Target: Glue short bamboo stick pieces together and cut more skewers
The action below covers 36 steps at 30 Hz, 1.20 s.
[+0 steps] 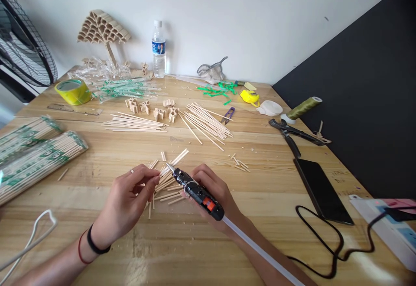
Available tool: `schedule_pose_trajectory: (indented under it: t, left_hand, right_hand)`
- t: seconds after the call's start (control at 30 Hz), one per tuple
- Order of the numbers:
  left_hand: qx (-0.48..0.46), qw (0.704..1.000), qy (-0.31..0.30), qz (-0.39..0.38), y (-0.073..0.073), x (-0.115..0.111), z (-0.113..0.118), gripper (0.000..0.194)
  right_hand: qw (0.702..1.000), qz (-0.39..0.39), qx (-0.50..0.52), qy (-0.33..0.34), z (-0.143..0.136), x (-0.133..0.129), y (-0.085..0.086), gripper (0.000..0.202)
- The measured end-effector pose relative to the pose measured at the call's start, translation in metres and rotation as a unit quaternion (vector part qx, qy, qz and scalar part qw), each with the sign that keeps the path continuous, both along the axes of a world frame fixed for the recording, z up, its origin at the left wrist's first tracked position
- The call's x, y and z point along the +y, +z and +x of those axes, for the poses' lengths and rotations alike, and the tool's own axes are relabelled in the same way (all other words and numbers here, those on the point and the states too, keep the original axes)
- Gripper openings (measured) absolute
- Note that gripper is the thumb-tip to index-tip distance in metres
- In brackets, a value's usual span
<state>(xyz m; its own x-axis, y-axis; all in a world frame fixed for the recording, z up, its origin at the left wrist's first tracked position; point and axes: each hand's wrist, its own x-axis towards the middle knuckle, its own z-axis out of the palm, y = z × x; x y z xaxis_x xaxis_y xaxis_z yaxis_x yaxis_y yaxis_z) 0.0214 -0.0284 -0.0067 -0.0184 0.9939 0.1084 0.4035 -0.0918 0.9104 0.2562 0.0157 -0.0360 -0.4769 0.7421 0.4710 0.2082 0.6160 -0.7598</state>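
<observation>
Snugly bagged sticks (pixel 48 161), glue gun (pixel 195 191) in hand (pixel 225 201)

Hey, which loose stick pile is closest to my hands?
The front pile under the glue gun, between your left hand and right hand. The left long pile and right long pile lie farther back; the short pieces lie to the right.

We've got the glue gun (pixel 195 190) in our right hand (pixel 221 193), nozzle (pixel 170 167) just beside the small pale piece (pixel 163 171) pinched in our left hand (pixel 126 195). Cut sticks (pixel 169 194) lie scattered beneath. Beyond them we see two piles of long sticks (pixel 208 123), small stick blocks (pixel 159 114), water bottle (pixel 158 56) near the wall (pixel 247 17). Bagged sticks (pixel 45 167) on our left; black hand tool (pixel 290 143) and phone (pixel 321 190) right.
</observation>
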Motion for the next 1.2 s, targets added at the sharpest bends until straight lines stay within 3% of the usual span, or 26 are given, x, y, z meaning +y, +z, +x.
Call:
schedule_pose_trajectory:
  t: [0.2,0.33,0.53,0.8,0.9,1.2]
  left_hand:
    - [0.015,1.0,0.005,0.014,0.002,0.001,0.001,0.016]
    - [0.016,1.0,0.008,0.019,0.001,0.002,0.001,0.015]
    - [0.026,0.999,0.009,0.031,-0.002,0.002,0.0,0.014]
    - [0.021,0.999,0.013,0.045,-0.001,0.002,0.0,0.012]
    - [0.017,0.999,0.012,0.043,0.001,0.002,-0.001,0.012]
    - [0.026,0.998,0.004,0.048,0.001,0.002,0.0,0.013]
  right_hand:
    - [1.0,0.006,-0.008,0.015,-0.001,-0.001,-0.002,0.021]
    - [0.997,0.065,0.01,-0.036,0.002,0.005,0.002,0.02]
    - [0.992,0.075,-0.008,-0.1,0.009,0.009,0.012,0.02]
    - [1.0,0.027,-0.011,0.004,0.003,0.003,0.004,0.021]
    - [0.999,0.03,-0.008,0.014,0.003,0.004,0.0,0.022]
    - [0.99,0.084,-0.01,-0.109,0.01,0.008,0.011,0.021]
